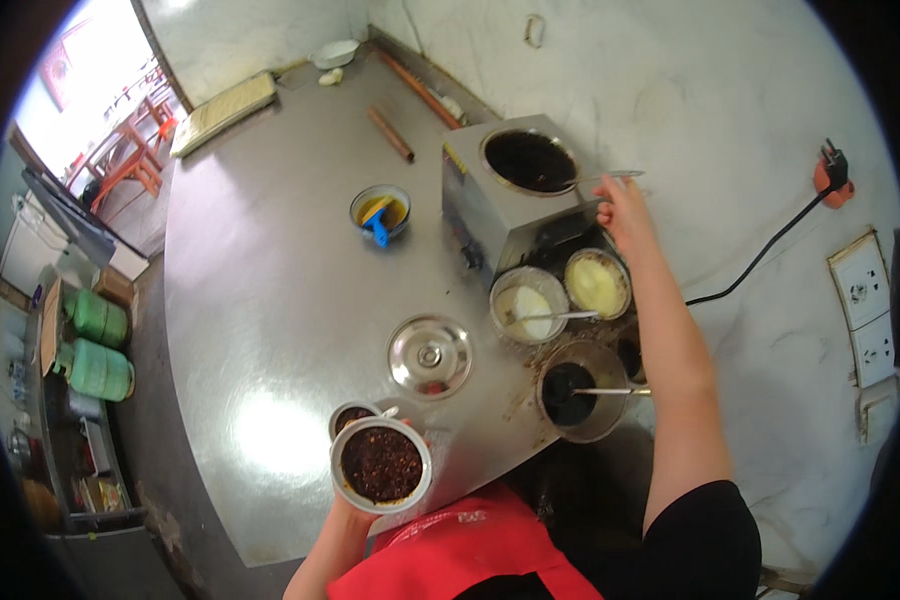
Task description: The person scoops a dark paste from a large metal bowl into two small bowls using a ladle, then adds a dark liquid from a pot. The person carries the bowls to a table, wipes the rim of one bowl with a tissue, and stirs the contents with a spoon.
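Note:
My left hand (356, 510) holds a white bowl (381, 465) of dark red chili paste at the table's near edge. A smaller cup (352, 417) of similar contents is just beyond it. My right hand (622, 210) reaches to the right side of a steel countertop warmer (506, 217), at the metal handle of a ladle (607, 176) that slants into its round pot of dark liquid (531, 161); whether the fingers grip the handle cannot be told. A round steel lid (429, 355) lies on the steel table (285, 300).
Beside the warmer are tubs of white (532, 307) and pale yellow (596, 285) contents and a larger tub of dark liquid (570, 394). Farther off are a bowl with a blue-handled brush (379, 214), a wooden rolling pin (391, 133) and a flat tray (225, 112). A black cord (757, 251) runs along the wall.

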